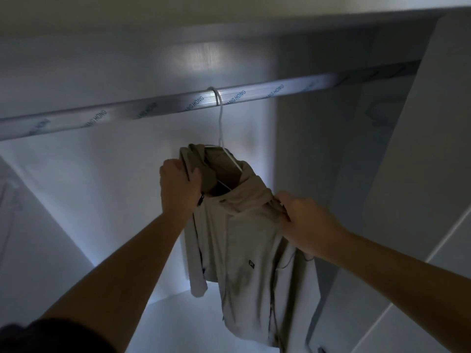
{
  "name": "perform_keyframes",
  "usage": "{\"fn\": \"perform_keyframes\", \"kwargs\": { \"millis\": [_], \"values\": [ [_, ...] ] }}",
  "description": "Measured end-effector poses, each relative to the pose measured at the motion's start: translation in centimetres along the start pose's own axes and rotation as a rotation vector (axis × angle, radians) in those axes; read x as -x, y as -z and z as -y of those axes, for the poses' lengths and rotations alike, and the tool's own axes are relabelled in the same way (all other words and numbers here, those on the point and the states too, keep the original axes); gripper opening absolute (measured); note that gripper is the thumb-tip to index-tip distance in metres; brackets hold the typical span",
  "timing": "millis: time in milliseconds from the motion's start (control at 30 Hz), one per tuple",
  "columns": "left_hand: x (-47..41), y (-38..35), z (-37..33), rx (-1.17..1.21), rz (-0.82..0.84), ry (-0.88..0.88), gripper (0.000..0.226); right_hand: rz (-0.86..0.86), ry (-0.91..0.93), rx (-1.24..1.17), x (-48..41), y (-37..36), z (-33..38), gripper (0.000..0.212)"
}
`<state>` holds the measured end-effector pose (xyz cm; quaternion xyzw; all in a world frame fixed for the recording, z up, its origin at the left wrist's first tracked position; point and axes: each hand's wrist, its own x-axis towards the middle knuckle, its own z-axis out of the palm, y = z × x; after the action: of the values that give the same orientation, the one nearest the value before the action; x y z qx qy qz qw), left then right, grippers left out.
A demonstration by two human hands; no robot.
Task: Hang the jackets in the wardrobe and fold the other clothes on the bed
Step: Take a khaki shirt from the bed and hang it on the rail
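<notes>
A beige zip jacket point(239, 256) hangs on a white hanger point(220, 123), whose hook sits over the metal wardrobe rail point(142, 112). My left hand point(178, 186) grips the jacket's collar and left shoulder at the top. My right hand point(303, 222) pinches the fabric at the right shoulder. The jacket's body and one sleeve hang down between my forearms.
The wardrobe's white back wall point(107, 179) is lit behind the jacket. A shelf point(229, 24) runs above the rail. The wardrobe's side panel point(316, 149) stands right of the jacket, with a door point(428, 174) further right. A pale garment point(10, 200) hangs faintly at the far left.
</notes>
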<state>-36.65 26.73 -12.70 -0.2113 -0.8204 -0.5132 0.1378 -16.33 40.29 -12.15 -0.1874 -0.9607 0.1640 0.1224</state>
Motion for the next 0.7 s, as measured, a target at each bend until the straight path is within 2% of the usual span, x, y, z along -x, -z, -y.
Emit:
{"fn": "perform_keyframes", "kwargs": {
  "millis": [67, 167, 300, 400, 533, 600, 700],
  "values": [
    [-2.1, -1.0, 0.1, 0.094, 0.079, 0.26, 0.053, -0.023, -0.027, -0.016, -0.6, -0.2, 0.3, 0.015],
    [-4.5, -2.6, -0.5, 0.225, 0.11, 0.448, 0.055, -0.03, 0.012, 0.041, -1.3, -0.9, 0.3, 0.012],
    [-6.9, -3.5, -0.5, 0.252, 0.109, 0.506, 0.03, -0.057, 0.085, 0.063, -0.9, -1.0, -1.4, 0.009],
    [-7.3, -3.2, -0.3, 0.452, 0.041, 0.576, 0.038, -0.105, 0.057, 0.105, -1.0, 0.0, -3.3, 0.01],
    [-6.7, -1.9, -0.4, 0.826, 0.08, 0.632, 0.048, -0.134, 0.005, 0.135, -1.2, 0.4, -3.8, 0.018],
    [-6.6, -1.1, -0.4, 1.005, 0.093, 0.645, 0.042, -0.124, 0.003, 0.135, -1.2, 0.2, -3.7, 0.019],
    [-6.6, 0.0, 0.3, 0.977, 0.1, 0.676, 0.035, -0.096, 0.007, 0.13, -1.1, 0.0, -3.4, 0.023]
  ]
}}
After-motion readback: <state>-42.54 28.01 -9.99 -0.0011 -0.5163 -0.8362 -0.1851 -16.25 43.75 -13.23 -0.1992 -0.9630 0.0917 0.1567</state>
